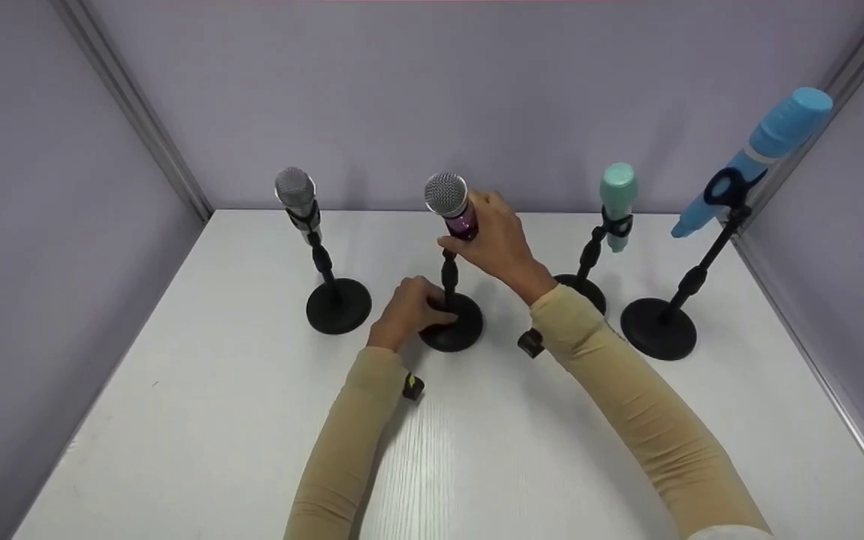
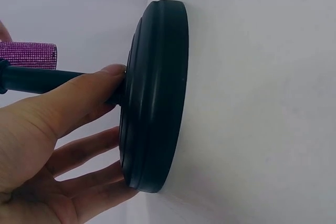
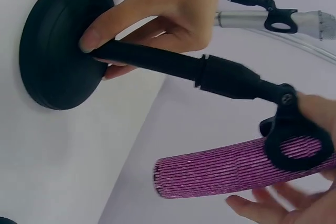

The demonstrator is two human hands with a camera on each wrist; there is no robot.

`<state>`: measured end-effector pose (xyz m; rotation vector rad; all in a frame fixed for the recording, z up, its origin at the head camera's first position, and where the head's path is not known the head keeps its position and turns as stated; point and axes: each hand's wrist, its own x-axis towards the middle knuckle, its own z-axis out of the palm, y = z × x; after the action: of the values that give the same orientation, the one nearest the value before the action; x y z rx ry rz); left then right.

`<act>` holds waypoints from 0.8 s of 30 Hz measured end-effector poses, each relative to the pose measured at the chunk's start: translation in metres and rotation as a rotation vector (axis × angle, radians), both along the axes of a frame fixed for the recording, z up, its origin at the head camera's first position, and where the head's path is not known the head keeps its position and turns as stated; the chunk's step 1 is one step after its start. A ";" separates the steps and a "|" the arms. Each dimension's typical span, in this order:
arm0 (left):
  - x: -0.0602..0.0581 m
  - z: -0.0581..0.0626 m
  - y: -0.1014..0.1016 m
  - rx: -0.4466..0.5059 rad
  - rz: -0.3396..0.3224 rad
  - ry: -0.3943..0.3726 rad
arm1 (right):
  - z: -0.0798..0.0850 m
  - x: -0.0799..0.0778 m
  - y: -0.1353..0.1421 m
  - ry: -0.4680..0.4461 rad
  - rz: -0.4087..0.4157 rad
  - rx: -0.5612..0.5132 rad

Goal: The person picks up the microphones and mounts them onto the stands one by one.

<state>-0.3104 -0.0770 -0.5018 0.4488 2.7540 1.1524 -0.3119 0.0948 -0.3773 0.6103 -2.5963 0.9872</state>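
Observation:
A microphone (image 1: 447,196) with a silver mesh head and a glittery purple handle (image 3: 226,170) sits in the clip of a black desk stand. My right hand (image 1: 501,236) grips this microphone near the clip (image 3: 299,135), thumb on one side and fingers round the other. Low on the same stand, my left hand (image 1: 411,313) holds the pole (image 3: 152,61) just above the round base (image 2: 157,98). In the left wrist view its thumb lies along the pole, and other fingertips touch the base. The base looks slightly tilted against the table there; whether it is lifted I cannot tell.
A silver microphone (image 1: 297,191) stands on its own black stand to the left. To the right are a mint green microphone (image 1: 618,187) and a larger blue one (image 1: 784,127), each on a stand. Grey panels (image 1: 402,90) enclose the white table (image 1: 214,420).

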 end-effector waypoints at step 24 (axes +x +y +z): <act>-0.002 0.000 0.000 0.003 0.010 0.017 | 0.008 -0.011 -0.003 -0.256 0.114 -0.109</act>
<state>-0.3120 -0.0769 -0.5015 0.4482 2.7730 1.1599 -0.3226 0.0916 -0.3696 0.6473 -2.7267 1.3129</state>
